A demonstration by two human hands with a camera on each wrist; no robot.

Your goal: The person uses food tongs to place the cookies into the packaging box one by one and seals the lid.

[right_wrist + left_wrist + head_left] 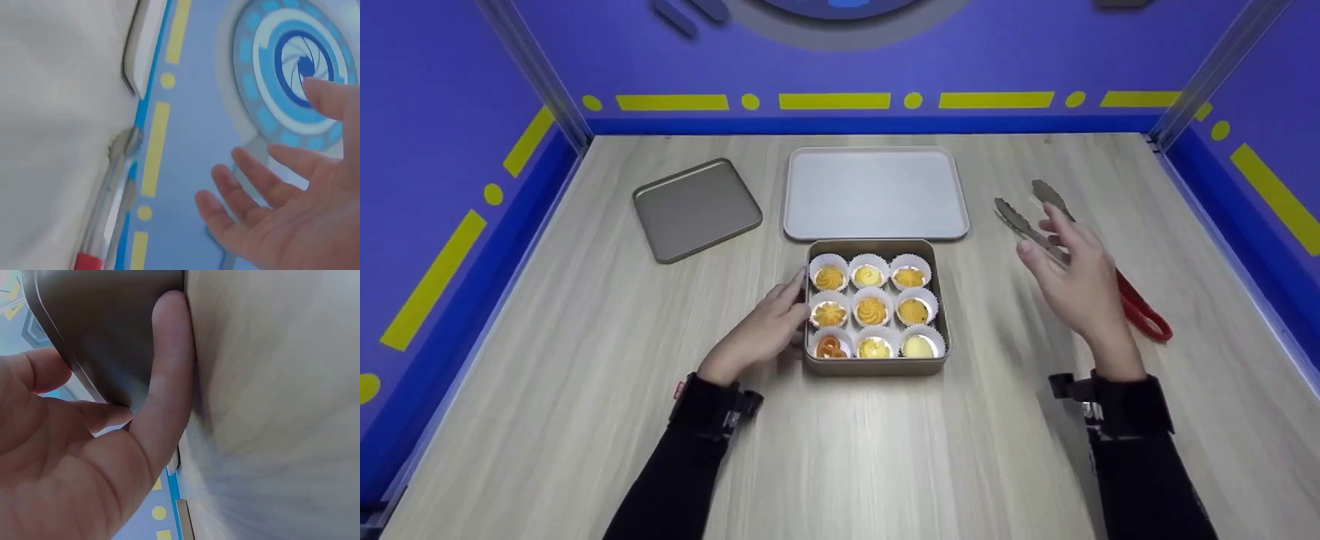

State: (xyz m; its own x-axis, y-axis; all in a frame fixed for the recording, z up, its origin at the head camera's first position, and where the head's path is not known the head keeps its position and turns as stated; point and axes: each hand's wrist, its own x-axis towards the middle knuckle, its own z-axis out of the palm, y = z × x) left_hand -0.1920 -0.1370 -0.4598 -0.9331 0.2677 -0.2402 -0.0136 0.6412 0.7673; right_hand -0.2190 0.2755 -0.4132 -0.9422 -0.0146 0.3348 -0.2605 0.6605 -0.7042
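A brown square tin [877,367] stands at the table's middle with several cookies in white paper cups; a swirl cookie [871,310] sits at its centre and a pretzel-shaped one [829,347] in the near left corner. My left hand [761,326] rests against the tin's left side. In the left wrist view, one extended finger lies low along the tin's wall [107,332], while other fingertips touch near its rim. Raised over the tongs [1144,315], my right hand [1076,281] has spread fingers and holds nothing. The tongs' red handles are partly hidden behind it.
Behind the tin lies a white tray [877,191]. A flat brown lid [697,210] is at the back left. Blue walls [855,75] with yellow marks border the wooden table [660,315] at the back and both sides.
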